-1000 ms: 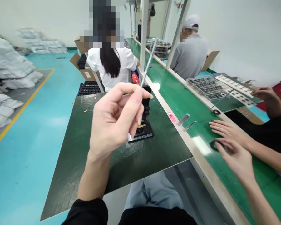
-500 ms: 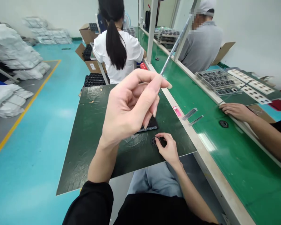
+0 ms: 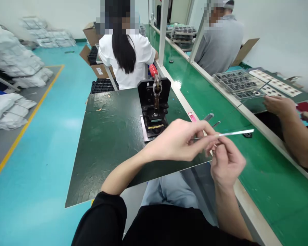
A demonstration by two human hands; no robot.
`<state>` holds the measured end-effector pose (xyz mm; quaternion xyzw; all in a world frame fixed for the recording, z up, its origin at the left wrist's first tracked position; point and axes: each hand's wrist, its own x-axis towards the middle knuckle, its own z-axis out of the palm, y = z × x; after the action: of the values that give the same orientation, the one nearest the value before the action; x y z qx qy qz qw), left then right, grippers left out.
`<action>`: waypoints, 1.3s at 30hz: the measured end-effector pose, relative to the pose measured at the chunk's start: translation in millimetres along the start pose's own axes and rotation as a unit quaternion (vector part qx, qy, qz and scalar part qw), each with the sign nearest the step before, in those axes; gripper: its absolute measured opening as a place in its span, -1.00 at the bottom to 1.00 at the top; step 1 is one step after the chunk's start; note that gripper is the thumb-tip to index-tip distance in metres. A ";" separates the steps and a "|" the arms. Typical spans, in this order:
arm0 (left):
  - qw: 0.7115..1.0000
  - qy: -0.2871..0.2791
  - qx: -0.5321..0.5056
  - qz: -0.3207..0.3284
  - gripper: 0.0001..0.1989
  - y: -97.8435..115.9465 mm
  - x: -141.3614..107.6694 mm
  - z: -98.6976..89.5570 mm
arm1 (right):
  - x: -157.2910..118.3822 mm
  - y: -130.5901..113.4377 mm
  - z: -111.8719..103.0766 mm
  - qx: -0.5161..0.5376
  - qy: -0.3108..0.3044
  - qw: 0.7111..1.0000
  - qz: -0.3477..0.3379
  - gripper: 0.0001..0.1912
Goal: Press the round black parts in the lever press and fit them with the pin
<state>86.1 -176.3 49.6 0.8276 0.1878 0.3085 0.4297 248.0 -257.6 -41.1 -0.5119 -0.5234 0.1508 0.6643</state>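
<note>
My left hand point(image 3: 179, 140) pinches a thin, shiny metal strip point(image 3: 237, 132) that points to the right. Right beside its fingertips is my right hand point(image 3: 227, 162), its fingers curled; what they hold, if anything, is hidden. Both hands are over the right edge of the dark green board point(image 3: 100, 136). Behind them stands a black press fixture point(image 3: 155, 99) with a red-tipped handle point(image 3: 153, 70) and a yellowish strip point(image 3: 155, 126) at its base.
Thin strips point(image 3: 209, 117) and a pink label point(image 3: 191, 116) lie by the green conveyor point(image 3: 269, 191). A black round part point(image 3: 247, 135) sits on it. Another person's hand point(image 3: 279, 104) is across the belt, near plastic trays point(image 3: 236, 80). Two people sit further ahead.
My left hand has come down and to the right, uncovering the fixture, and its strip now points right. My right hand has left the round part's spot on the board and moved right, meeting the left.
</note>
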 end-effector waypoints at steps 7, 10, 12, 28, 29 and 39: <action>0.997 -0.041 -0.025 -0.056 -0.81 -37.8 -20.2 20.9 | -0.6 -1.1 -9.2 -0.032 -0.049 0.998 0.002 -0.85; 0.995 -0.008 -0.039 -0.091 -0.74 -59.5 -39.2 16.2 | -0.3 1.1 -6.2 -0.015 -0.014 0.999 0.035 -0.83; 0.992 0.033 -0.054 -0.105 -0.72 -76.1 -51.8 14.1 | 2.5 1.1 -2.6 -0.006 0.018 0.999 0.045 -0.82; 0.979 0.154 0.017 -0.129 -0.65 -124.8 -84.7 36.2 | 9.0 26.9 37.6 -0.008 -0.129 0.990 0.058 -0.83; 0.976 0.170 0.070 -0.120 -0.63 -127.5 -86.4 39.2 | 15.5 31.2 41.9 -0.006 -0.106 0.993 0.055 -0.81; 0.945 0.057 0.297 -0.128 -0.46 -126.9 -97.4 69.5 | 40.8 85.9 99.3 -0.015 -0.249 0.967 0.043 -0.68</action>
<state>55.0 -202.6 -119.9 0.8679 0.3991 0.2277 0.1887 209.1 -138.8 -98.1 -0.4900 -0.6520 0.2940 0.4984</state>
